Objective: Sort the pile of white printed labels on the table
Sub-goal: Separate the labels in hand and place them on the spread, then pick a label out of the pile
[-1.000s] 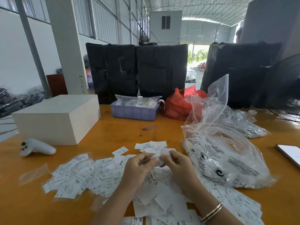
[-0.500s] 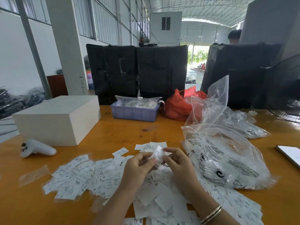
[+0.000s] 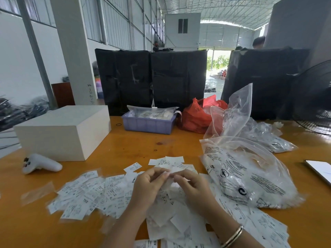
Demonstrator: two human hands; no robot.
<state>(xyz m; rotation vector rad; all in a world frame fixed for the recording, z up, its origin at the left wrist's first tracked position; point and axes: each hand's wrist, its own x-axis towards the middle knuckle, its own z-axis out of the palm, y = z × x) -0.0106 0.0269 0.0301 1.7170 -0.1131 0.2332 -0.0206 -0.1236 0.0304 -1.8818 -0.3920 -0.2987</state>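
A wide pile of small white printed labels [image 3: 93, 192] covers the near part of the orange wooden table [image 3: 136, 145], spreading left, under my arms and off to the lower right. My left hand [image 3: 148, 187] and my right hand [image 3: 191, 187] meet over the middle of the pile, fingers curled, both pinching a white label [image 3: 170, 173] between their fingertips. The label is blurred. A few loose labels [image 3: 166, 161] lie just beyond my hands.
A white box [image 3: 64, 131] and a white controller [image 3: 41, 164] sit at left. A purple tray [image 3: 148, 123], red bag [image 3: 195, 117], clear printed plastic bags [image 3: 247, 176], a phone [image 3: 320, 170] and a black fan [image 3: 315, 97] line the back and right.
The label that stood raised between my fingertips half a second ago now lies lower and flatter between both hands, which have drawn slightly closer together. The view has shifted a little.
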